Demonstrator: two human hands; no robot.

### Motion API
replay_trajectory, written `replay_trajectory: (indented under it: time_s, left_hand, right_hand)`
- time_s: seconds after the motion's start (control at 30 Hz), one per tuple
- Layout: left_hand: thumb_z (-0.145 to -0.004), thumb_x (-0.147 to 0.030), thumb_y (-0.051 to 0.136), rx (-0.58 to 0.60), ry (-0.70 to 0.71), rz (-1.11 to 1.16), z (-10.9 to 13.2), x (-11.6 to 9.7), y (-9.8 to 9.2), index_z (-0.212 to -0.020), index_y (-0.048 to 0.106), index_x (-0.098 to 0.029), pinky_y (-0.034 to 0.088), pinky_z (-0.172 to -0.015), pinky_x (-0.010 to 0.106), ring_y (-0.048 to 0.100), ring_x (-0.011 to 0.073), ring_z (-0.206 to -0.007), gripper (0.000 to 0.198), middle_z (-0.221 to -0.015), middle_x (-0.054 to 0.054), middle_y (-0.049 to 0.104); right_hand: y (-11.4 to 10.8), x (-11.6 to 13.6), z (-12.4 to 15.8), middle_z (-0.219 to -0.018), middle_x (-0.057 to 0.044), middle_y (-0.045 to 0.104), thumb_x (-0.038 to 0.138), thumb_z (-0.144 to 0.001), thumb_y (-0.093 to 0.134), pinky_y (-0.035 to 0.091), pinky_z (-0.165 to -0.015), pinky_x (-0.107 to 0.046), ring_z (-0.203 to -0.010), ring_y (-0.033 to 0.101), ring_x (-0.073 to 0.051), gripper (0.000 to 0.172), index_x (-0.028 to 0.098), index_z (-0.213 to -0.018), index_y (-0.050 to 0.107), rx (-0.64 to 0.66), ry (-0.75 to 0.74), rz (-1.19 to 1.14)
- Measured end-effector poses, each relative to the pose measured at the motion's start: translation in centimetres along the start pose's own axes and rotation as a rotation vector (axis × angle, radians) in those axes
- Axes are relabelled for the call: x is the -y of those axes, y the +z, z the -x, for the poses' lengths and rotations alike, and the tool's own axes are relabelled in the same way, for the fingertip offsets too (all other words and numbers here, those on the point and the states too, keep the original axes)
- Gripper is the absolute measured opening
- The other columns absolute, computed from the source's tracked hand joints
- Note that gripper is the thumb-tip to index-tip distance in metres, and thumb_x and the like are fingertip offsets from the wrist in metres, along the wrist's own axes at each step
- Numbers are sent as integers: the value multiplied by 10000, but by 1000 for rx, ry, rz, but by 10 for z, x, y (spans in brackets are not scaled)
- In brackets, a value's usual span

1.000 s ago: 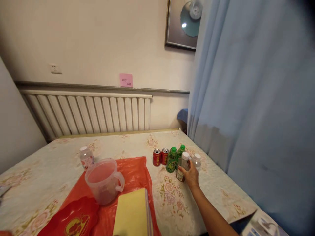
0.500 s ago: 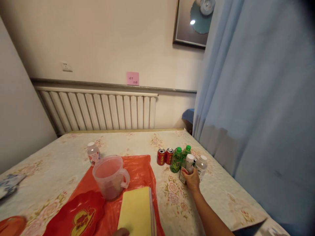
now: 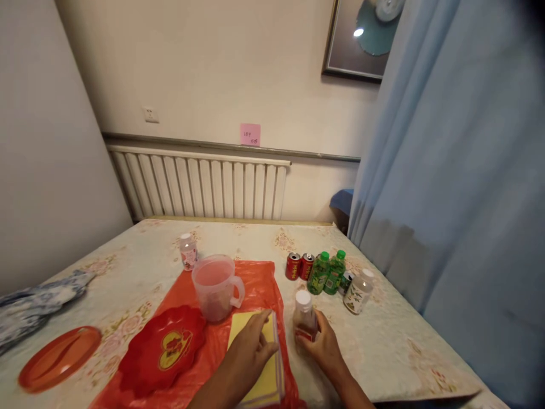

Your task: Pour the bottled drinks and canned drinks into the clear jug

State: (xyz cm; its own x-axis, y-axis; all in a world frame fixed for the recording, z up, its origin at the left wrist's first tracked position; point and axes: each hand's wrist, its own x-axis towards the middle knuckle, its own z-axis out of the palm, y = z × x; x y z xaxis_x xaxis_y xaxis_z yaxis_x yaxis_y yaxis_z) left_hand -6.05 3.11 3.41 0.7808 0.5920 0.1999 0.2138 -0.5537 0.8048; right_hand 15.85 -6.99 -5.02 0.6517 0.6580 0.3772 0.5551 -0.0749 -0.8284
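My right hand (image 3: 324,346) is wrapped round a small clear bottle (image 3: 305,318) with a white cap and a red label, standing upright on the flowered tablecloth beside the red plastic bag (image 3: 255,284). My left hand (image 3: 251,347) rests on a yellow stack of sheets (image 3: 263,382) lying on that bag, its fingers bent over the stack's top edge. A clear plastic jug with a handle (image 3: 216,287) stands just behind the stack.
Two red cans (image 3: 299,266), two green bottles (image 3: 326,272) and a clear bottle (image 3: 358,291) stand in a group at the right. Another small bottle (image 3: 187,250) stands further back. A red dish (image 3: 164,349), an orange plate (image 3: 57,358) and a blue patterned cloth (image 3: 34,301) lie to the left.
My right hand has brought the white-capped bottle away from the group of drinks toward me, beside the yellow stack. My left hand has come up onto the stack. The view has swung left.
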Motion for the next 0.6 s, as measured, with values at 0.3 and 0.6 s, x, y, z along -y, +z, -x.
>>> replay_trajectory:
  time_s: [0.3, 0.6]
  left_hand:
    - [-928, -206, 513, 108, 257, -367, -9, -44, -36, -1334, 499, -258, 483, -917, 338, 608, 227, -1065, 410, -1226, 83, 589]
    - [-918, -292, 533, -164, 118, -406, 9, -30, -51, -1077, 563, -224, 468, -760, 290, 633, 212, -910, 175, -1016, 55, 625]
  right_hand:
    - [12, 58, 23, -1016, -43, 693, 155, -615, 701, 524, -837, -335, -924, 653, -234, 506, 211, -1109, 605, 316, -110, -84]
    - [25, 81, 1, -1032, -60, 664, 158, -681, 666, 487, -848, -348, -947, 613, -243, 406, 219, -1082, 629, 384, -295, 67]
